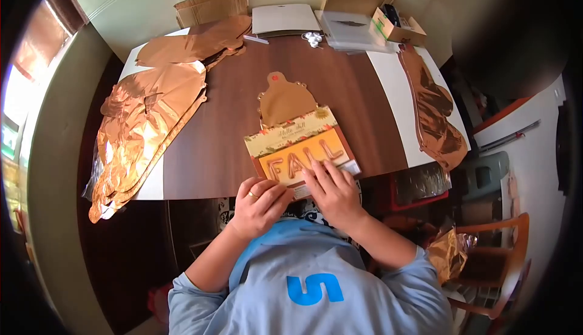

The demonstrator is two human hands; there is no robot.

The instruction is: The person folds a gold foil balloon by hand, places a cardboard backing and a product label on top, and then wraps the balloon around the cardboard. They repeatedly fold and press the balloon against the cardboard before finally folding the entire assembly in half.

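A flat balloon package [306, 143] printed "Hello Fall" and "FALL" lies slightly turned at the table's front edge. My left hand [261, 204], a ring on one finger, is curled closed at the package's lower left corner and appears to pinch its edge; the fingertips are partly hidden. Across the lower right of the package rests my right hand [334, 194], its fingers stretched out over the printed letters. From behind the package's top edge shows a flat copper-brown foil balloon [285, 101] with small tabs and a red mark on its neck.
Large copper foil balloons [152, 110] lie flat along the left side, overhanging the front edge. Another foil balloon [428, 110] lies at the right. White ribbon rolls [313, 39], clear plastic sleeves [355, 31] and a small box [398, 28] sit at the back. A wooden chair [513, 262] stands right.
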